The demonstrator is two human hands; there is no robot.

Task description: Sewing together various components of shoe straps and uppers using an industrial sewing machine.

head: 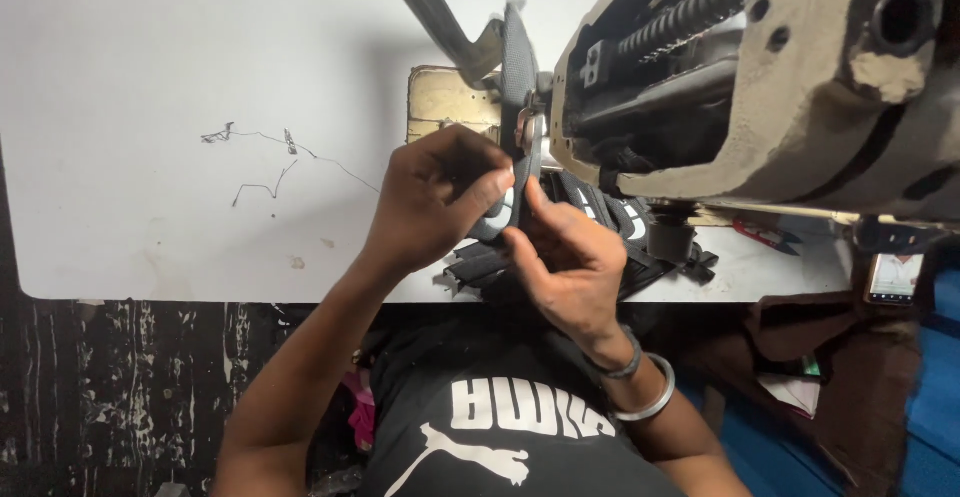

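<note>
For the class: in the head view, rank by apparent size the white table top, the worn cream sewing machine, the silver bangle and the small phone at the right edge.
1. White table top
2. Worn cream sewing machine, though nearness inflates it
3. Silver bangle and small phone: too alike to rank

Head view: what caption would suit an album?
Both hands pinch a dark strap at a worn sewing machine on a white table.

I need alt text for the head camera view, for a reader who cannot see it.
Two bare hands, left hand and right hand, pinch a dark fabric strap piece at the needle area of a worn sewing machine on a white table; loose threads lie nearby.
</note>
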